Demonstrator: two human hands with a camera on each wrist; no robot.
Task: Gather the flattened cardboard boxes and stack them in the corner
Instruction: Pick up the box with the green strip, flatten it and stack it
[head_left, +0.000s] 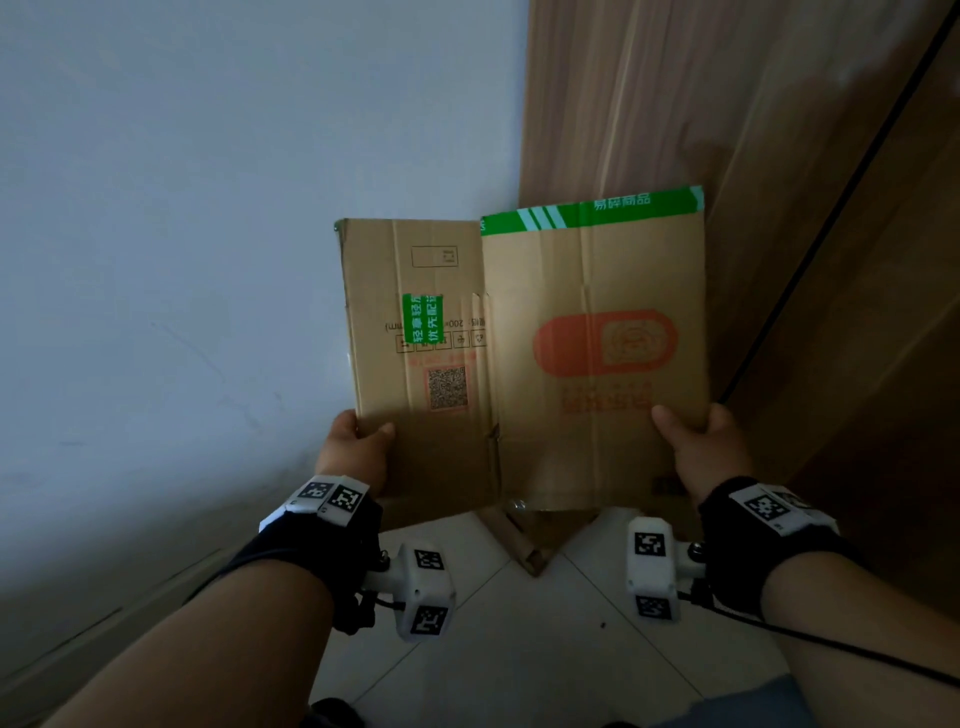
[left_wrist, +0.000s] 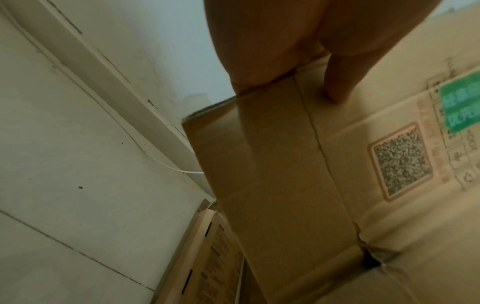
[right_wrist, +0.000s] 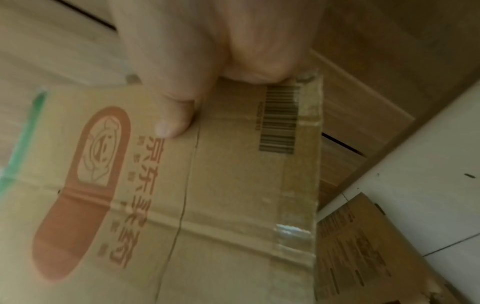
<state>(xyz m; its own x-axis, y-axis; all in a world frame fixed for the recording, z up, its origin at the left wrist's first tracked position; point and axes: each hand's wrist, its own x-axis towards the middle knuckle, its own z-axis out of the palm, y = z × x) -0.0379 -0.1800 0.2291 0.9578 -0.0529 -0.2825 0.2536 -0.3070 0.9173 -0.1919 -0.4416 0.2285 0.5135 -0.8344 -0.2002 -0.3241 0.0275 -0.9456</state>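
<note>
Corner of white wall (head_left: 208, 208) and wood panel (head_left: 649, 104), both hands (head_left: 358, 447) (head_left: 711, 447) gripping flattened box (head_left: 571, 364) side edges

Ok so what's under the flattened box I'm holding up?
Another flat cardboard piece lies on the tiled floor in the corner, below the held box. Only its near edge shows; the rest is covered by the box, gripped by the left hand and right hand.

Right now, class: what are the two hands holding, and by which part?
Both grip one flattened box by its near corners: left hand at the left one, right hand at the right, thumbs on the printed face.
</note>
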